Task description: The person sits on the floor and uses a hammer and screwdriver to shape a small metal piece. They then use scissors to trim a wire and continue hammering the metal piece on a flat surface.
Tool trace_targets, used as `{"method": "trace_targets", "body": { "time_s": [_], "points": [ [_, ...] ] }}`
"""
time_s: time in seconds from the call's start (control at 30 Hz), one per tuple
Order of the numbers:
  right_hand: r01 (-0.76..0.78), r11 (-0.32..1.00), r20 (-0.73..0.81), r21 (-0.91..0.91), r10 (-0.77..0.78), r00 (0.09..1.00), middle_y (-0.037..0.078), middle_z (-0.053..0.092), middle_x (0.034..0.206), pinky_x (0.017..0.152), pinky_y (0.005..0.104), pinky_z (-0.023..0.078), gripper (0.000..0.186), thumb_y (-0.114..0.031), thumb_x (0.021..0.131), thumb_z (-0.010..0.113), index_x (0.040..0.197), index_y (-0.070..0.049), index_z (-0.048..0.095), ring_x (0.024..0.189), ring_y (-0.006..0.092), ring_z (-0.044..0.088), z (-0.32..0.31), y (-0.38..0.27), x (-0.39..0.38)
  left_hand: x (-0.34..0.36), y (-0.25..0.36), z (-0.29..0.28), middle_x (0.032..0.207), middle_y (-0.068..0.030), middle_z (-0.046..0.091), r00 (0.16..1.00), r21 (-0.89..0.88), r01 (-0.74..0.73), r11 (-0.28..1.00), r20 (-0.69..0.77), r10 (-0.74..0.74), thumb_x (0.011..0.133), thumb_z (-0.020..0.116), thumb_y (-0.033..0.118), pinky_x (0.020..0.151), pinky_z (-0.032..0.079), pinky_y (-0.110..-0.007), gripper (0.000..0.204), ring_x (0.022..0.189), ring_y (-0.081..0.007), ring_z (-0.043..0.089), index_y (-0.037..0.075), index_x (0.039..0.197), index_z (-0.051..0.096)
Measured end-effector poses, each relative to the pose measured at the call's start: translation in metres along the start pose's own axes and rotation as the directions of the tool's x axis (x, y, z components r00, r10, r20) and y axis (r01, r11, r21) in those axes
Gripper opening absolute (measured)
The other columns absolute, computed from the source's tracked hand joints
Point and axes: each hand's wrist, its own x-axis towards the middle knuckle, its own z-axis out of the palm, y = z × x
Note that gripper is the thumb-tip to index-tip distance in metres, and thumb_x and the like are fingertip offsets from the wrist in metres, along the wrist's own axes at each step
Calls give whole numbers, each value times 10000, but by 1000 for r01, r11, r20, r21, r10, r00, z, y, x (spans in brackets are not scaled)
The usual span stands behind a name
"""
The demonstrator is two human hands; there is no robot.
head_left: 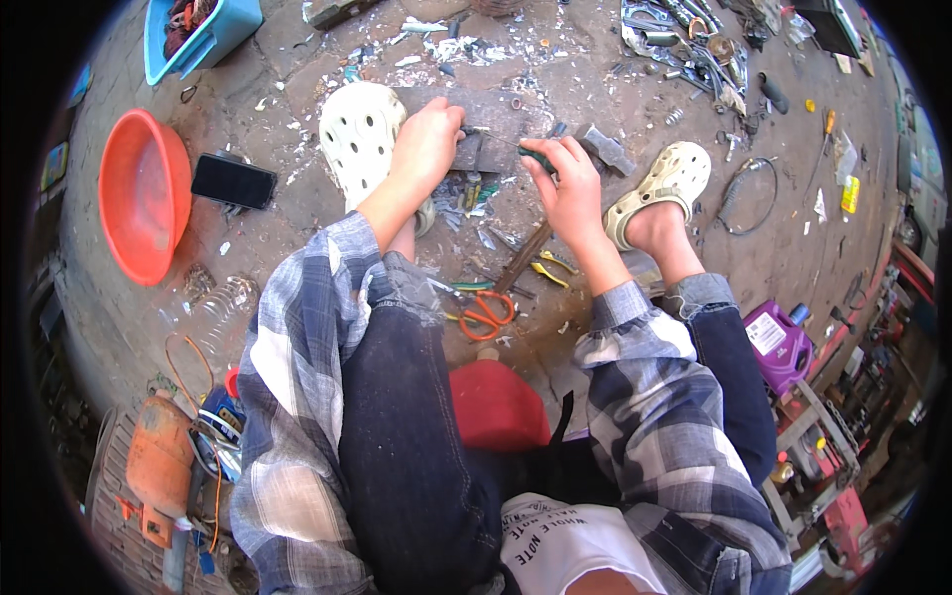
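Between my feet, a dark metal block lies among scraps on the ground. Just left of it, my left hand is closed in a pinch; a thin dark piece shows by its fingertips, but what they grip is mostly hidden. My right hand, right of the block, has its thumb and fingers closed round a small dark green piece. Beside that hand rests a hammer head. Nearer me lie orange-handled scissors and yellow-handled pliers.
A phone and an orange basin are at left, a blue tub beyond. Metal parts are heaped at far right. A purple jug stands right of my knee; an orange gas cylinder lies near left.
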Motion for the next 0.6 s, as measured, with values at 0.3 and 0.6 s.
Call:
{"method": "trace_targets", "body": {
  "time_s": [0.3, 0.6],
  "points": [
    [-303, 953, 17, 26, 303, 953, 119, 627, 883, 691, 382, 490, 187, -115, 824, 675, 1009, -92, 659, 788, 307, 623, 13, -31, 2, -10, 12, -5, 938, -150, 555, 992, 42, 90, 995, 88, -93, 749, 691, 61, 704, 492, -465, 244, 849, -389, 604, 49, 940, 538],
    [-331, 942, -26, 55, 333, 943, 83, 616, 878, 606, 321, 486, 217, -100, 836, 664, 1051, -125, 679, 678, 227, 610, 1, -30, -18, -15, 14, -10, 943, -138, 551, 988, 5, 85, 996, 127, -85, 777, 679, 84, 712, 492, -455, 221, 868, -374, 604, 63, 959, 558]
  ]
}}
